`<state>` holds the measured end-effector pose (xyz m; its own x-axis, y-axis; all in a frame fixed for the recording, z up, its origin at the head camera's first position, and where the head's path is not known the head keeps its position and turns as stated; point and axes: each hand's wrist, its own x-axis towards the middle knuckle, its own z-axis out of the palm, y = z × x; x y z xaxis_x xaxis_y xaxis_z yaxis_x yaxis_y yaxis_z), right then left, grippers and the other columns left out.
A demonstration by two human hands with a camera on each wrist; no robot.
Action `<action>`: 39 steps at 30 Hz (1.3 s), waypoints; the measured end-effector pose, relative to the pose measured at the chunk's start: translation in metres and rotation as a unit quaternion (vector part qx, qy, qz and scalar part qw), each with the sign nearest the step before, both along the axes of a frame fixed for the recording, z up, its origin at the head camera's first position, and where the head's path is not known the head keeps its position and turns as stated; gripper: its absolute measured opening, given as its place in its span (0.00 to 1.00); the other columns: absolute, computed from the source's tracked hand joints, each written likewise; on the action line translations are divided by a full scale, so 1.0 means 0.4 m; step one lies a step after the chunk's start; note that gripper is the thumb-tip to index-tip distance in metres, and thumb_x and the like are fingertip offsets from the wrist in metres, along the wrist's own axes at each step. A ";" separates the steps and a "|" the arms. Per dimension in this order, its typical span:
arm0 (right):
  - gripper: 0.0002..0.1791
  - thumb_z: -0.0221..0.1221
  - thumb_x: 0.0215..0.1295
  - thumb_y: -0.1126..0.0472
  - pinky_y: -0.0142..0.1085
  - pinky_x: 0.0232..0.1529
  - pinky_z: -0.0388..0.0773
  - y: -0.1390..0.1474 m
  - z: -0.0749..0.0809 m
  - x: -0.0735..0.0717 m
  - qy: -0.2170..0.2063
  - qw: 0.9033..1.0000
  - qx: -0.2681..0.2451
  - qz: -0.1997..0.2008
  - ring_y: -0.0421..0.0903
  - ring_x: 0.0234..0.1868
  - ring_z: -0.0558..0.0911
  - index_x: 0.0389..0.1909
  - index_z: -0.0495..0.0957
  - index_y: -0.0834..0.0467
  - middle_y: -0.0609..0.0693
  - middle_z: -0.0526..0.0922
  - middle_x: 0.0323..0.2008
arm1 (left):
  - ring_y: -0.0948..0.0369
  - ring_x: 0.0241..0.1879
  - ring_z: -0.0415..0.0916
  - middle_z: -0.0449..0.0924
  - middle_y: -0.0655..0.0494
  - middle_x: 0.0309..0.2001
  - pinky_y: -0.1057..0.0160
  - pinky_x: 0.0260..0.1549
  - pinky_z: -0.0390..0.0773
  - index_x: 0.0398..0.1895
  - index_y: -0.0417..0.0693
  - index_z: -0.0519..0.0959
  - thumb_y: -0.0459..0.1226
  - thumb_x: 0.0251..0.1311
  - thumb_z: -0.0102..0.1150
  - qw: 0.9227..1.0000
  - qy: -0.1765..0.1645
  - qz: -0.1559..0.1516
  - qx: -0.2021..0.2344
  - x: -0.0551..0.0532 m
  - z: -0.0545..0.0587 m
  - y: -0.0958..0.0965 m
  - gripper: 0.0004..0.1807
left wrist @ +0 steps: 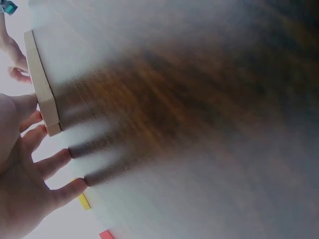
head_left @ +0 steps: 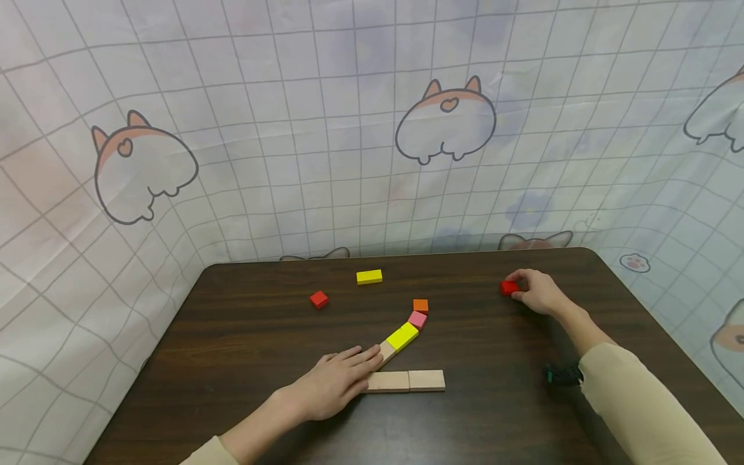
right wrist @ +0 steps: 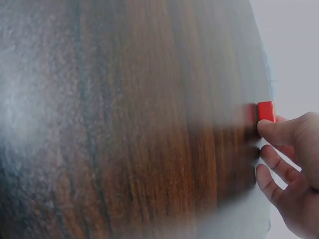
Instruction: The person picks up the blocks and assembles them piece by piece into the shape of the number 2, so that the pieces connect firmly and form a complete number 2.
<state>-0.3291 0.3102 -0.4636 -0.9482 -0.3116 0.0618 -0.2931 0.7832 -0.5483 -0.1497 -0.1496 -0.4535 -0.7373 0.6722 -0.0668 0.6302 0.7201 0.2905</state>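
Observation:
At the right rear of the dark table, my right hand (head_left: 542, 292) pinches a small red block (head_left: 508, 288) between thumb and fingers. The right wrist view shows this red block (right wrist: 266, 111) close at the table surface, above the thumb tip. My left hand (head_left: 334, 385) lies with fingers extended over the left ends of two rows of blocks. One row has plain wooden blocks (head_left: 427, 380) end to end; the other curves back from a wooden block (head_left: 387, 352) through yellow (head_left: 403, 336) and pink (head_left: 417, 320) to orange (head_left: 421, 306). My left palm hides where the rows start.
Behind the rows, a loose red block (head_left: 319, 299) and a yellow block (head_left: 369, 277) lie apart on the table (head_left: 244, 323). A patterned cloth (head_left: 349, 129) hangs right behind the table's far edge and along both sides. A dark band (head_left: 562, 374) circles my right wrist.

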 end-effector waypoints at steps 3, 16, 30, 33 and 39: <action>0.17 0.64 0.68 0.70 0.45 0.34 0.68 -0.008 0.003 -0.001 0.002 1.000 -0.004 0.013 0.51 0.31 0.71 0.55 0.78 0.70 0.57 0.78 0.35 | 0.46 0.75 0.59 0.55 0.58 0.80 0.36 0.62 0.67 0.82 0.56 0.59 0.44 0.81 0.47 1.000 0.000 0.000 0.001 0.000 0.001 0.000 0.30; 0.17 0.66 0.65 0.72 0.55 0.45 0.76 -0.074 0.029 0.000 0.024 0.998 -0.011 0.064 0.56 0.42 0.80 0.53 0.79 0.69 0.64 0.81 0.47 | 0.46 0.75 0.59 0.56 0.59 0.80 0.35 0.62 0.66 0.82 0.56 0.59 0.44 0.81 0.47 1.000 -0.009 0.004 0.002 0.004 0.005 0.005 0.30; 0.16 0.65 0.66 0.74 0.53 0.49 0.79 -0.169 0.074 -0.003 0.018 0.992 -0.012 0.122 0.59 0.49 0.83 0.53 0.78 0.69 0.62 0.80 0.50 | 0.45 0.75 0.59 0.56 0.58 0.80 0.34 0.62 0.66 0.81 0.55 0.61 0.44 0.80 0.48 1.000 -0.005 0.011 0.007 0.005 0.010 0.003 0.29; 0.15 0.65 0.66 0.74 0.52 0.50 0.80 -0.185 0.077 0.002 0.016 0.991 -0.004 0.130 0.58 0.50 0.82 0.53 0.79 0.68 0.61 0.81 0.50 | 0.45 0.75 0.59 0.56 0.59 0.80 0.34 0.62 0.66 0.81 0.55 0.61 0.44 0.81 0.47 1.000 -0.014 0.014 0.008 0.007 0.008 0.004 0.29; 0.15 0.65 0.66 0.75 0.53 0.52 0.80 -0.210 0.090 0.007 0.034 0.988 0.009 0.153 0.59 0.50 0.82 0.53 0.80 0.67 0.60 0.81 0.49 | 0.46 0.74 0.60 0.56 0.60 0.79 0.33 0.61 0.66 0.81 0.57 0.61 0.45 0.80 0.48 1.000 -0.017 0.015 0.005 0.002 0.007 0.010 0.29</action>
